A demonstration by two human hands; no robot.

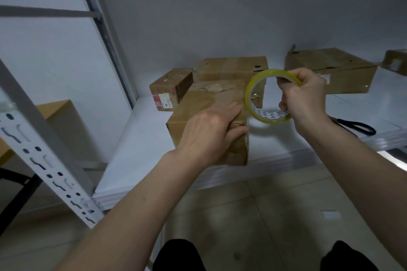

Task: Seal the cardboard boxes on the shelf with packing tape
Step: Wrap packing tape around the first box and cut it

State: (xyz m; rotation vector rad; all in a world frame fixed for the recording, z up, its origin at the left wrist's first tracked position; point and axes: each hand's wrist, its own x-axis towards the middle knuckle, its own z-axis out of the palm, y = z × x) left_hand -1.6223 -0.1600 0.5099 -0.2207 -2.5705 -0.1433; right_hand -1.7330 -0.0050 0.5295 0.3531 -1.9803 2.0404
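2 bare hands work over a white shelf [141, 156]. Left hand [209, 132] lies flat, fingers straight, palm down on top of the nearest cardboard box [204, 101], which sits at the shelf's front edge; clear tape already shows glossy along the box's right corner. Right hand [305, 97] grips a roll of clear packing tape [250, 99] with a yellowish rim, fingers curled through the core and over the top edge, thumb low on the inner side; the roll is held in the air, just right of the box, casting a ring shadow on the shelf. Whether a strip runs from roll to box, cannot tell. Behind the near box: 1 larger box [233, 66] and 1 small box with a red-and-white label [169, 86] at its left. 1 flat, battered box [330, 68] stands farther right, another partly cut off at the frame edge. Black-handled scissors [356, 126] lie on the shelf beside the right wrist. Perforated grey upright [44, 156] at left; tiled floor below.
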